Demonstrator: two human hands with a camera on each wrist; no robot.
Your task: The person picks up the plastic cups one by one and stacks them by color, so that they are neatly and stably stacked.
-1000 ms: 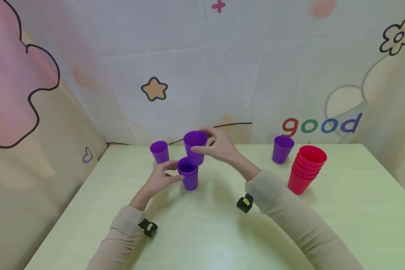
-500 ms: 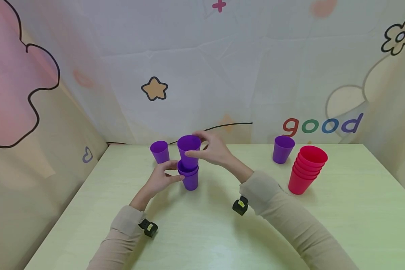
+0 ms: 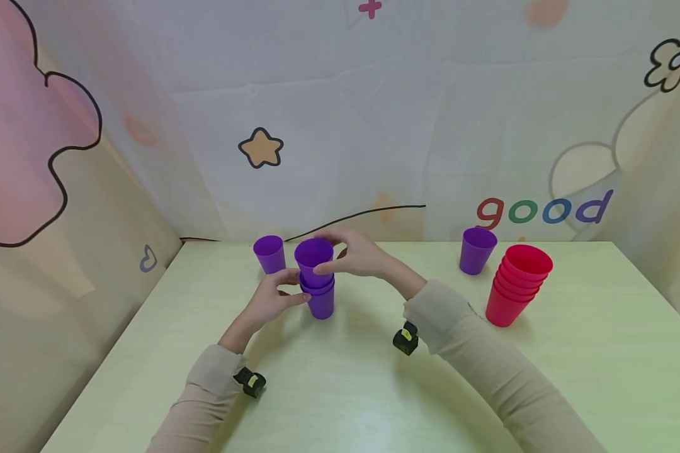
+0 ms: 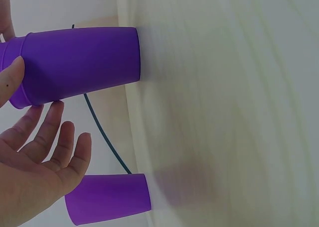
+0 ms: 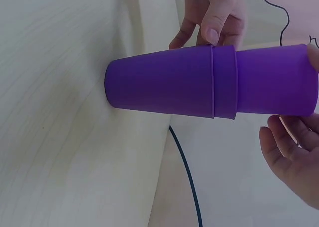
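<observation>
A nested pair of purple cups stands upright on the table, and my left hand grips it near the rims, thumb on the near side and fingers behind. My right hand pinches another purple cup by its upper part. That cup's lower end sits inside the top of the pair, its upper portion still showing above the rims in the right wrist view, where the lower cups appear sideways. Behind my left hand stands a single purple cup, partly covered by the fingers.
Toward the right stands a stack of several nested red cups. Another purple cup stands just behind it, near the table's back edge. A printed cloth backdrop rises behind the pale table.
My right hand has brought its cup left and down, from above the pair to partly inside it. My left hand has stayed at the rims.
</observation>
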